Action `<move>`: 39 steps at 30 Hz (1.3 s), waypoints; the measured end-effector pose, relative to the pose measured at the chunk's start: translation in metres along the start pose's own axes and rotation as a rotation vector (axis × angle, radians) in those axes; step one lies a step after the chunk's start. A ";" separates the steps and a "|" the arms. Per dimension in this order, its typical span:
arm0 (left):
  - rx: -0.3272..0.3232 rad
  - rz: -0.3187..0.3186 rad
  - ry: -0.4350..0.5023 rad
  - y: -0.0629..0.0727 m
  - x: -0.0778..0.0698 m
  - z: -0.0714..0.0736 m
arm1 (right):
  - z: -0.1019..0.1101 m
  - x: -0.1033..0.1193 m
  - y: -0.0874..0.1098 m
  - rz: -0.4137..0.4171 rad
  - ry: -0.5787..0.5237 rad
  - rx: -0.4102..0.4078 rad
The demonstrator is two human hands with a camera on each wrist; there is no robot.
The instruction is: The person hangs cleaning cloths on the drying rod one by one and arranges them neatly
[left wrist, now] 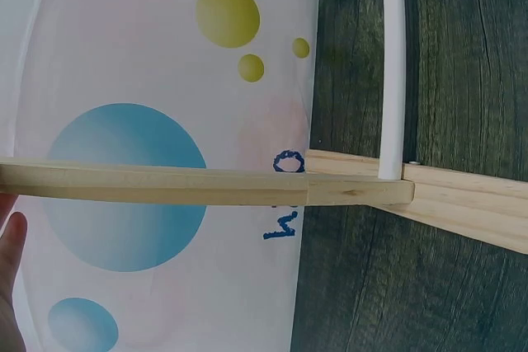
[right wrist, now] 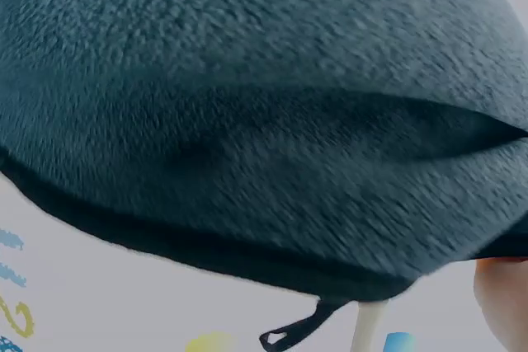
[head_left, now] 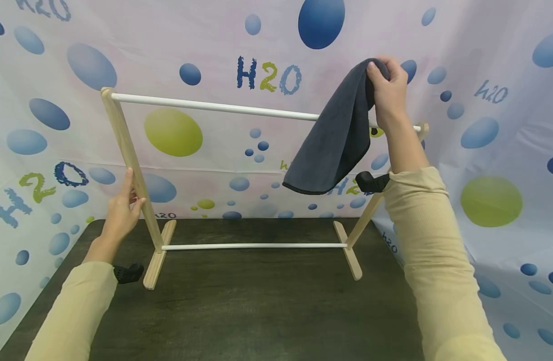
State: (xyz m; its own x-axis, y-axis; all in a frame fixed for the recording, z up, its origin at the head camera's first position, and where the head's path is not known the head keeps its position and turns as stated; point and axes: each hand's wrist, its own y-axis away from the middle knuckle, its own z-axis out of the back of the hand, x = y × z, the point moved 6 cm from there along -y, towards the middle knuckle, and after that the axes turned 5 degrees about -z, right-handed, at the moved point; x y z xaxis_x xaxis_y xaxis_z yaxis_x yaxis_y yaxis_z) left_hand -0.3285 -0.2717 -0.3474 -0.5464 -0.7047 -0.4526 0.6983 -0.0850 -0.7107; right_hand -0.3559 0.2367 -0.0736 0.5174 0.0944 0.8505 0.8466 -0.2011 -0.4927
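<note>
- Your right hand (head_left: 389,93) pinches a dark gray cloth (head_left: 332,135) at its top, thumb on the near side.
- Your cloth hangs from that grip in a slanting fold, in front of the right half of the upper white bar (head_left: 213,106) as seen from your head; whether the two touch, you cannot tell.
- Along the cloth's black edge, your right wrist view shows a small black loop (right wrist: 301,331).
- Your left hand (head_left: 120,208) is at the left post (head_left: 129,145), its index finger straight against the wood; you cannot tell whether the other fingers close round it.
- Below, the lower white bar (head_left: 254,246) joins the left post to the right post (head_left: 367,220), each set on a flat wooden foot.
- Under those feet you have a dark wood-grain table (head_left: 258,306).
- Around it, behind and at both sides, you see a pale printed sheet (head_left: 371,30) with blue and green bubbles and H2O lettering, creased on the right.
- Count for yourself: one cloth, one loop, two white bars, two posts, two feet, one table, two hands, two pale yellow sleeves (head_left: 432,250).
</note>
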 end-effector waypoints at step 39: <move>-0.029 0.059 0.058 0.008 -0.010 -0.002 | 0.016 -0.008 0.022 -0.209 0.048 0.007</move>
State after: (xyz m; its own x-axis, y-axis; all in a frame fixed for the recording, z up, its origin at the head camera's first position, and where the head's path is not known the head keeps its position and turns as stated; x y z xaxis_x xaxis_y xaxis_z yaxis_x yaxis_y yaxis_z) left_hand -0.3187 -0.2642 -0.3497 -0.5313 -0.6661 -0.5235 0.7168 -0.0241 -0.6968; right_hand -0.3396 0.2475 -0.0945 0.3238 0.0865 0.9422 0.9359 -0.1754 -0.3055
